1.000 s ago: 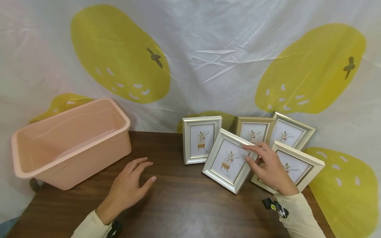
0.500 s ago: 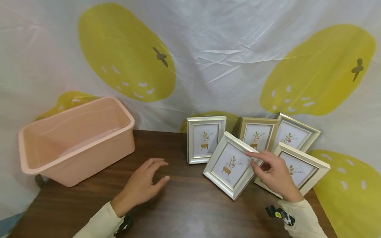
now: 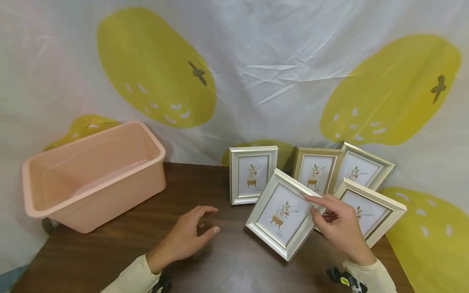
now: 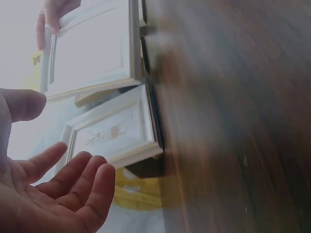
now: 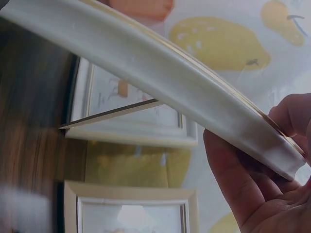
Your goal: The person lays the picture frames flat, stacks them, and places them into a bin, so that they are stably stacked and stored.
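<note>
My right hand (image 3: 342, 226) pinches a silver-white picture frame (image 3: 259, 225) by its upper right edge, thumb and fingers on opposite faces in the right wrist view. That frame is tilted, its potted-plant print facing me; in the right wrist view its side (image 5: 160, 68) crosses the picture. My left hand (image 3: 187, 238) hovers left of it over the table, fingers relaxed, holding nothing. In the left wrist view the left fingers (image 4: 80, 182) are spread apart from the frames. Behind the held frame a second silver-white frame (image 3: 234, 175) stands upright by the cloth.
A pink plastic bin (image 3: 110, 199) stands at the left of the brown wooden table (image 3: 198, 183). At the right are a tan frame (image 3: 299, 160), a champagne frame (image 3: 384, 169) and a cream frame (image 3: 393, 207). A lemon-print cloth (image 3: 234, 81) hangs behind.
The held picture frame has come down and toward me with my right hand, farther from the frames behind. My left hand has moved right, closer to it.
</note>
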{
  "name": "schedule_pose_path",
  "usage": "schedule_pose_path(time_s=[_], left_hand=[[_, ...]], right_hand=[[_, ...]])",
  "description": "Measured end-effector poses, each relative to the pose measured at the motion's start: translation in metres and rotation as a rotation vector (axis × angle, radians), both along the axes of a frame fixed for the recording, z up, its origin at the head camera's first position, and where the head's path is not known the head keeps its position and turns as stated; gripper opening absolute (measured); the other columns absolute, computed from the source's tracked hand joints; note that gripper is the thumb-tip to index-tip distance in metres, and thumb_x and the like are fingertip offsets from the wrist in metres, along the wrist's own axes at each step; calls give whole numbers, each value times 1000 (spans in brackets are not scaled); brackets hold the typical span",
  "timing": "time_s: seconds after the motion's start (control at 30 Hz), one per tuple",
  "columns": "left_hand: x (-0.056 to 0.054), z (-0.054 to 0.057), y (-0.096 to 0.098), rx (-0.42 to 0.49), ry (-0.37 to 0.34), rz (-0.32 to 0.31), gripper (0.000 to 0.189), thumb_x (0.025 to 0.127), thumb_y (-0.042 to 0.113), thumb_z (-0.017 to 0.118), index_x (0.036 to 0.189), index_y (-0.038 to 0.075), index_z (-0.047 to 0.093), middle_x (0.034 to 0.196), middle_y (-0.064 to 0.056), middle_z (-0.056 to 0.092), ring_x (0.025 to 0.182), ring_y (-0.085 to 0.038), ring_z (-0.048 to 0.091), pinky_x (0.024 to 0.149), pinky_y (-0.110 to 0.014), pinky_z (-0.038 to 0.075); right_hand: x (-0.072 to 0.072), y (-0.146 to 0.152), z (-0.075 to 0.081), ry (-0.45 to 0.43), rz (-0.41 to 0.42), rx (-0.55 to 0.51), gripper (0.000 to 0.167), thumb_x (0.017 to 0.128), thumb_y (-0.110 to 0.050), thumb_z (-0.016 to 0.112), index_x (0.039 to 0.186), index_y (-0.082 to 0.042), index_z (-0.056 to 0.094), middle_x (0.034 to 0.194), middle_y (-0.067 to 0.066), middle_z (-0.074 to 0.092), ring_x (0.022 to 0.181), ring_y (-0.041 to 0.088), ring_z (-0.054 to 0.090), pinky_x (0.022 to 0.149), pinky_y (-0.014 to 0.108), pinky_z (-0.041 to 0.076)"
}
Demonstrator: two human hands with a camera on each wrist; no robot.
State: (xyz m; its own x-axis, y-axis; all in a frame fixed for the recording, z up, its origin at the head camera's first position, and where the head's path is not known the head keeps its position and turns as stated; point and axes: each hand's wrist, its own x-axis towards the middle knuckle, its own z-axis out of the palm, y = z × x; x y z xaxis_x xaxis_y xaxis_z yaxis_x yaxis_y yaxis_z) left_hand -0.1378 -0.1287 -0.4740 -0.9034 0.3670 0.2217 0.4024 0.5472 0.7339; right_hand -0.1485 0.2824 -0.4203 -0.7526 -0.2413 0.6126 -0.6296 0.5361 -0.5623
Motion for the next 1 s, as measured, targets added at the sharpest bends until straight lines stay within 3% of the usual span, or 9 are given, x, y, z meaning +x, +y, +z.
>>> schedule_pose_path(time_s=[0.2,0.4,0.5,0.67,0.8,1.0], left_hand=[[1,-2,6,147,-119,-46,44,98,32,77,138,21,63,136,-7,68,123,-31,67,91,-35,62],[1,-1,15,257,-166,-160,45,99,29,76,139,15,62,135,-14,68,119,-37,66,91,-35,61],[2,-3,16,289,-176,-194,46,98,26,77,139,14,61,134,-15,68,118,-33,66,89,-31,61],[6,-9,18,342,-206,-258,48,98,21,77,141,11,59,130,-10,68,114,-18,67,86,-31,61],[6,-15,19,381,-203,-312,48,97,17,75,142,10,59,131,-11,67,112,-12,65,88,-32,61],[2,-19,19,402,-127,-360,46,94,17,75,139,15,62,137,-9,62,118,-12,59,92,-31,57]], right_hand=[[10,-12,-2,-41,56,-106,46,82,21,71,121,-3,79,96,2,72,70,-1,58,53,16,52],[18,-27,-2,-15,119,-199,47,81,23,69,121,1,77,108,-2,74,58,0,52,46,17,46],[20,-33,0,-38,156,-233,46,83,24,68,122,2,76,109,-2,74,50,-1,48,43,19,43],[25,-39,1,-154,176,-264,42,88,21,68,125,2,74,111,-7,74,46,1,45,41,22,41],[29,-42,1,-220,172,-283,39,90,19,67,126,5,73,119,-14,74,43,5,42,40,24,40],[27,-45,-1,-243,175,-312,37,90,18,67,125,8,72,124,-18,75,42,10,39,40,24,39]])
